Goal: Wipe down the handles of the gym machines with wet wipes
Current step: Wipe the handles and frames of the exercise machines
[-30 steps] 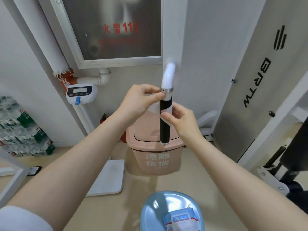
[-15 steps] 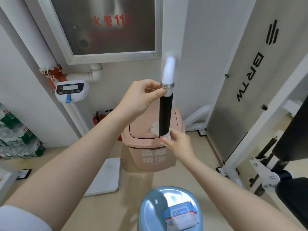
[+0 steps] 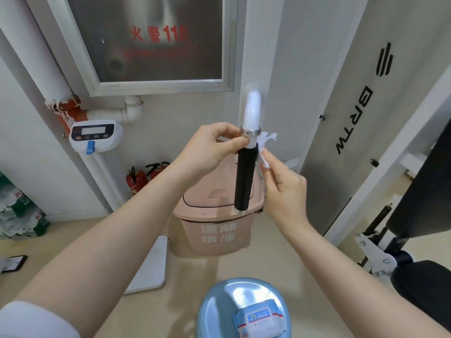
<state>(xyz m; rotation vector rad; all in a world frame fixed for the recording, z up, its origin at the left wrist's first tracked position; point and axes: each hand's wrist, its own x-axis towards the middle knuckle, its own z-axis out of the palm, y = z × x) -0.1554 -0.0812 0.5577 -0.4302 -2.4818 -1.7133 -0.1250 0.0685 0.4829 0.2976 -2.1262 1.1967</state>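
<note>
A machine handle (image 3: 244,176) hangs upright in front of me, with a black grip, a white bar above it and a steel ring between them. My left hand (image 3: 210,148) pinches the handle just under the steel ring. Held in the fingers of my right hand (image 3: 284,186) is a white wet wipe (image 3: 264,148), just to the right of the grip's top end. A pack of wet wipes (image 3: 260,320) lies on a blue stool (image 3: 219,306) below me.
A pink lidded bin (image 3: 214,230) stands on the floor behind the handle. Two red fire extinguishers (image 3: 136,179) stand by the wall. A white scale (image 3: 148,267) lies on the floor at left. A grey machine panel (image 3: 366,123) and black padded seat (image 3: 419,191) fill the right.
My right hand has moved the wipe from the grip's lower end up to its top and off to the right side. My left hand has kept its hold by the ring.
</note>
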